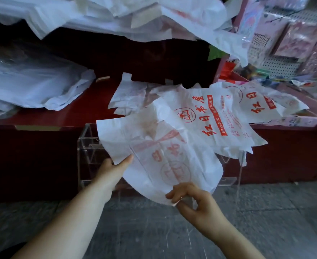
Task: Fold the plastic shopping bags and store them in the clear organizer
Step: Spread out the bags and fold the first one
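I hold a white plastic bag with faint red print (159, 156) spread in the air in front of me. My left hand (111, 171) grips its left edge, thumb on top. My right hand (193, 199) pinches its near bottom corner. Behind the bag stands the clear organizer (87, 146), mostly hidden by it. More white bags with bold red characters (210, 116) lie overlapping on the dark red shelf (90, 109), hanging over its front edge.
A heap of white and clear bags (32, 86) lies on the shelf at the left. More bags (135, 15) hang from the shelf above. Packaged pink goods (294, 40) hang on a pegboard at the right. Grey floor (154, 230) lies below.
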Tool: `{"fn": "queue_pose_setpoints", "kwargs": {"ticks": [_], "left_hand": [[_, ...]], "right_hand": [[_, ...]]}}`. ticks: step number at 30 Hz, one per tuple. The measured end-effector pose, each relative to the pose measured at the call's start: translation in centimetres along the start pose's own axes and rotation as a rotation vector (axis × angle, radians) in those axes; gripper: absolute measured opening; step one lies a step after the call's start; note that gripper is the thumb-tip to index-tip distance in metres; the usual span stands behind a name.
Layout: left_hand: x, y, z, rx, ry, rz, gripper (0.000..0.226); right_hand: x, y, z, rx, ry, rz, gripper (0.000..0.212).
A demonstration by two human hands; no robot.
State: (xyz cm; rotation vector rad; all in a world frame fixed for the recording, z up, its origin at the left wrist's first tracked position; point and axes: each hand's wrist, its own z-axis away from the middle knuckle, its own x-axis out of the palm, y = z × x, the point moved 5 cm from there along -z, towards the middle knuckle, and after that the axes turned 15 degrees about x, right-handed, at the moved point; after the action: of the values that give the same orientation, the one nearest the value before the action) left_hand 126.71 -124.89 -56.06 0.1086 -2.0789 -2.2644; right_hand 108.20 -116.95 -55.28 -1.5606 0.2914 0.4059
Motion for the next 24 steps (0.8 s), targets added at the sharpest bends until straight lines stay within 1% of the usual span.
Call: {"fn": "queue_pose_setpoints", "kwargs": {"ticks": [2,3,5,6,7,9,10,11,13,16,19,21,24], "left_hand": [[0.8,0.0,0.3,-0.025,-0.043,0.048,0.007],[1.0,0.1,0.2,0.001,-0.036,0.052,0.010],[1.1,0.6,0.0,0.086,0.021,0.067,0.015],[1.1,0.9,0.0,0.129,0.055,0.082,0.016],[1.0,1.2,0.1,0.170,0.085,0.104,0.017],[0.8,1.9,0.4,0.221,0.121,0.187,0.018],[0.7,2.1,0.6,0.224,0.132,0.242,0.018],[0.4,2.2,0.6,0.217,0.145,0.297,0.018],[-0.1,2.4,0.7,0.196,0.167,0.394,0.017],[-0.9,2.4,1.0,0.170,0.195,0.509,0.020],[-1.2,2.1,1.4,0.154,0.193,0.535,0.024],[-1.3,2.0,1.7,0.149,0.174,0.539,0.024],[-1.5,2.0,2.3,0.173,0.127,0.504,0.024]], "right_hand": [[-0.2,0.3,0.1,0.067,-0.034,-0.063,0.034],[-0.3,0.5,0.2,0.104,-0.052,-0.081,0.033],[-0.7,0.3,0.5,0.154,-0.032,-0.093,0.018],[-1.2,0.4,0.6,0.182,0.035,-0.157,0.010],[-1.8,0.8,0.7,0.231,0.146,-0.269,0.007],[-2.8,2.7,1.2,0.375,0.413,-0.439,0.026],[-2.6,3.5,1.4,0.474,0.467,-0.463,0.032],[-2.0,4.1,1.5,0.577,0.453,-0.478,0.033],[0.1,4.5,1.7,0.705,0.298,-0.539,0.028],[3.0,4.3,2.0,0.777,0.048,-0.568,0.018],[4.9,3.7,2.0,0.787,-0.152,-0.562,0.010],[5.2,3.5,1.7,0.766,-0.185,-0.610,0.018],[4.2,3.3,0.9,0.683,-0.055,-0.581,0.033]]}}
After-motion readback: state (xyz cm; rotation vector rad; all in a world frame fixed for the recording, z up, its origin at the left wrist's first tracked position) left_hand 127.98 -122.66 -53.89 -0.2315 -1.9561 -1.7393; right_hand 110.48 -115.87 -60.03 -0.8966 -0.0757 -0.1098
